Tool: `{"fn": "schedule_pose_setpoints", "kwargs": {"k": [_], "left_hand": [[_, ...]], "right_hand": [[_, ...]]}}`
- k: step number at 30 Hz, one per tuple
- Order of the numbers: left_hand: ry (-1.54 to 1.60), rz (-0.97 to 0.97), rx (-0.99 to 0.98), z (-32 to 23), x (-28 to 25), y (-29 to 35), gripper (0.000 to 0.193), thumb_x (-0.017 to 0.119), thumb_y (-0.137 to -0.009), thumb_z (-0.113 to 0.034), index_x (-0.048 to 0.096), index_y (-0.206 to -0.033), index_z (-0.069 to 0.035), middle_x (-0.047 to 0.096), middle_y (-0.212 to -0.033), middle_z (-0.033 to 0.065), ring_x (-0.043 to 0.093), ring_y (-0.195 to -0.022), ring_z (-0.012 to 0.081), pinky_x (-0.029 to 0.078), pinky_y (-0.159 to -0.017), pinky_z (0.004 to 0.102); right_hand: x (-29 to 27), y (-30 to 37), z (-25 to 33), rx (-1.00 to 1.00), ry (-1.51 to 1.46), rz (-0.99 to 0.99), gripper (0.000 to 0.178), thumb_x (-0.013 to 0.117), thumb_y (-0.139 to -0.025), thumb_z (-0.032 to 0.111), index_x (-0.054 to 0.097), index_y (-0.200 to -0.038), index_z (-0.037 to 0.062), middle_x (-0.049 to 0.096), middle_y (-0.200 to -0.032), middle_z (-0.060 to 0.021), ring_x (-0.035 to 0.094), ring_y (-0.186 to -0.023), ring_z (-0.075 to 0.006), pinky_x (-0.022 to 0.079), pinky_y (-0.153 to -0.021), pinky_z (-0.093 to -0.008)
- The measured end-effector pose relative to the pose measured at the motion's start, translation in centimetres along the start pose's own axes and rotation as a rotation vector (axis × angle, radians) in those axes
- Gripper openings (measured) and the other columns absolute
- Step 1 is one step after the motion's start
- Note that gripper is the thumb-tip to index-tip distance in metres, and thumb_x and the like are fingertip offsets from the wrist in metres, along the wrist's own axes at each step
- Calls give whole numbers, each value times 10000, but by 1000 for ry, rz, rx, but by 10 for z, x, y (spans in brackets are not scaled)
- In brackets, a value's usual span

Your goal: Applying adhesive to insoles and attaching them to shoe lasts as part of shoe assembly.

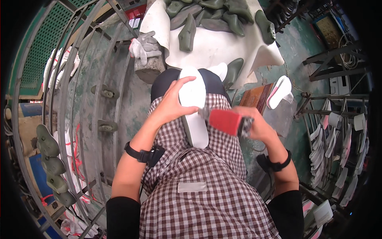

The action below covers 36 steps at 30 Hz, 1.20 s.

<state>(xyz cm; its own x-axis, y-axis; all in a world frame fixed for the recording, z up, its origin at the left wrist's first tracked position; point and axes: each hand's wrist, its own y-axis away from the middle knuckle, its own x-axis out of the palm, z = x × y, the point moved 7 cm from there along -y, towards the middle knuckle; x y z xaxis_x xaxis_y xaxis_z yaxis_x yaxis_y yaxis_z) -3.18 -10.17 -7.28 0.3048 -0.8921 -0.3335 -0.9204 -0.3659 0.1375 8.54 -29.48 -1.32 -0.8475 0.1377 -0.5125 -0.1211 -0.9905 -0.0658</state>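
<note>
Across my lap lies a white shoe insole (pixel 191 89), its broad end pointing away from me and a greyish edge showing along its near end. My left hand (pixel 172 101) is closed around its middle, thumb on the near side and index finger over the top. In my right hand (pixel 256 123) is a red staple gun (pixel 225 121), smeared by motion. Its dark nose points left and is close to the insole's right edge, near my left thumb; I cannot tell whether it touches. Whatever lies under the insole is hidden.
Ahead, dark green shoe lasts (pixel 215 16) pile on a white sheet (pixel 211 47). Grey gloves (pixel 145 47) rest on a stump (pixel 150 68) at left, beside a metal rack (pixel 112 79). More white insoles (pixel 279 92) are at right, near a rack of hanging pieces (pixel 332 135).
</note>
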Motion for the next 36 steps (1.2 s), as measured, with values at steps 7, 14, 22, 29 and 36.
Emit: {"fn": "schedule_pose_setpoints", "kwargs": {"k": [7, 14, 22, 29, 36], "left_hand": [[-40, 7, 70, -4, 5, -3, 838, 835, -654, -197, 487, -1409, -97, 512, -1405, 130, 466, -1338, 277, 358, -1119, 392], [-14, -101, 93, 0, -2, 1, 698, 776, -755, -160, 513, -1396, -83, 549, -1369, 140, 481, -1324, 269, 361, -1117, 381], [723, -281, 48, 29, 0, -9, 472, 601, -883, 69, 601, -1345, -31, 606, -1307, 57, 569, -1115, 123, 483, -952, 265], [1092, -438, 285, -10, -52, 61, 553, 637, -906, 23, 519, -1439, -65, 589, -1358, 66, 574, -1189, 151, 459, -1041, 316], [1171, -627, 622, -57, -133, 137, 591, 603, -990, -140, 346, -1519, -193, 474, -1442, 101, 514, -1271, 192, 420, -1093, 367]], "right_hand": [[36, 46, 1, 125, 208, 166, 482, 757, -654, 100, 652, -1122, 61, 699, -925, -162, 683, -852, -360, 563, -752, -409], [-60, 171, -138, 578, 44, -727, 216, 714, -855, 105, 678, -1034, -11, 711, -887, -32, 622, -784, -91, 515, -722, -289], [-133, 348, -287, 1039, 984, -692, 632, 685, -823, 157, 484, -1413, 52, 560, -1314, -243, 574, -1170, -415, 472, -994, -479], [26, 25, -72, 296, -482, -332, 761, 663, -917, 478, 413, -1473, 23, 610, -1288, -162, 560, -1227, -281, 406, -1075, -401], [154, -107, 74, 155, -1544, 589, 902, 691, -861, 482, 300, -1520, 5, 451, -1444, -242, 498, -1284, -463, 440, -1051, -622]]}}
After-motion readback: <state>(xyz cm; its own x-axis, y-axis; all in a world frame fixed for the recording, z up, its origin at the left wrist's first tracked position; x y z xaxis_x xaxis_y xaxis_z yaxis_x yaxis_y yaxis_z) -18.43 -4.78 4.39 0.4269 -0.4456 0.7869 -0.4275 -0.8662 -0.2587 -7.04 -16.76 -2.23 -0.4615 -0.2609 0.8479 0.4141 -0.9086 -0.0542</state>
